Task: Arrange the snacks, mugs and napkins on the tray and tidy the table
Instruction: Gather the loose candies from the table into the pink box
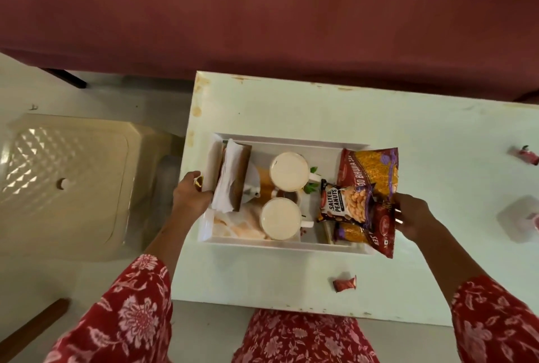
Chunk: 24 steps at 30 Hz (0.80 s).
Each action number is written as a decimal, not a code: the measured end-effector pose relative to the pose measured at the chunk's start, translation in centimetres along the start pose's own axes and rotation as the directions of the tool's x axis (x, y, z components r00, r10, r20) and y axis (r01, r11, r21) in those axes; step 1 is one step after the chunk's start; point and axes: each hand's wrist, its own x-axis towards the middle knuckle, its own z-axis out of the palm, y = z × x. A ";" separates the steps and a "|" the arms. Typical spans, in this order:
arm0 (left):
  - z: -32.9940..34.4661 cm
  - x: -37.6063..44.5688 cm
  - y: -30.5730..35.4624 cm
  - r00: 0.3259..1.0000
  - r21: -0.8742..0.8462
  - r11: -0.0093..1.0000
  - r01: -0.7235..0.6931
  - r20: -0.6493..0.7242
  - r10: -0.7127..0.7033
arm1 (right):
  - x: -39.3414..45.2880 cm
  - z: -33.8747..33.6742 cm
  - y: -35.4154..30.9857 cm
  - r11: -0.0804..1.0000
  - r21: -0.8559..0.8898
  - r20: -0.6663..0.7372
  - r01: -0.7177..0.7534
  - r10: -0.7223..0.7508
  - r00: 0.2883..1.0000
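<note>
L hand (191,197) is gripping tray (291,140) at its left edge to steady it; R hand (412,216) is pinching sev pkt (369,175), seating it at tray's right end w/ mugs (288,171) mid-tray.

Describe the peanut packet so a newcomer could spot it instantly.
Find the white tray on the pale table. At its right end lie the snack bags; the peanut packet is the small dark one marked "Salted Peanuts", lying over the larger red-and-purple sev bag, right of the two mugs.
</note>
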 end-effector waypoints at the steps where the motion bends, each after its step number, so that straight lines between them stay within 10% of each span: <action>1: 0.1 -0.1 0.1 1.000 0.010 1.000 -0.008 0.004 0.008 | 0.0 0.0 0.0 1.000 0.006 0.003 0.000 0.000 1.000; 24: -0.8 2.9 -0.8 0.999 -0.053 0.998 0.018 -0.038 -0.020 | 3.2 -0.5 0.0 0.994 -0.104 0.027 -0.032 0.035 0.999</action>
